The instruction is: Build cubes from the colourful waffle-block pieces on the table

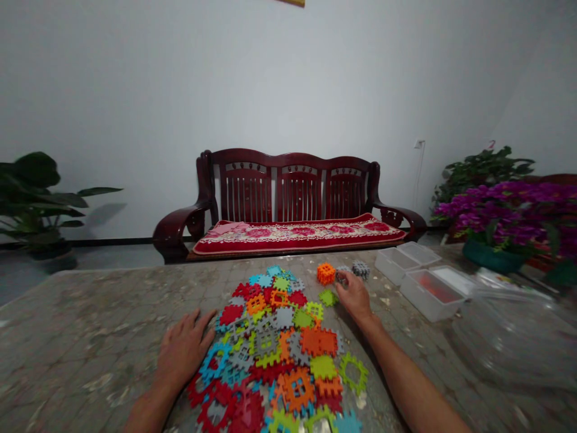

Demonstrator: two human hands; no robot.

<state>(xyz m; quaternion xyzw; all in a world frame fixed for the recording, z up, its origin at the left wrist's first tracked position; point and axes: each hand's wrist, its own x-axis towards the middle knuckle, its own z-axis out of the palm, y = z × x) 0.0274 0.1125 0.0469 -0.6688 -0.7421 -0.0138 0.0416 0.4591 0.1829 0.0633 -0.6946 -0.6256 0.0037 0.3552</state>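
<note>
Head view, sole view available: on the stone-patterned bench [90, 337], noted a broad heap of interlocking tiles [265, 340] in red, orange, lime, blue and grey, spread down the middle between both hands. Beyond the heap, toward the far edge, logged a short row of three blocks: orange cube [326, 273] at left, grey block [342, 269] in the middle, dark grey cube [360, 269] at right. Near the row, just off the heap, found one lime tile [328, 297] lying flat. Left hand [186, 344]: palm down on the bench just beside the heap, fingers loosely extended, nothing held. Right hand [356, 297]: reached out to the grey block, fingertips at its near side and partly covering it; impossible to tell whether gripped or merely touched. Progress, by judgement: orange and dark grey cubes to be counted as put together; grey block apparently likewise, though too covered to confirm. Left over: the whole heap, seemingly loose and unjoined, hence an early stage by proportion. To the right, recorded a translucent box [391, 269] with no contents discernible, and nearer, a second box [426, 308] with something orange-red inside, not identifiable at this scale.
</note>
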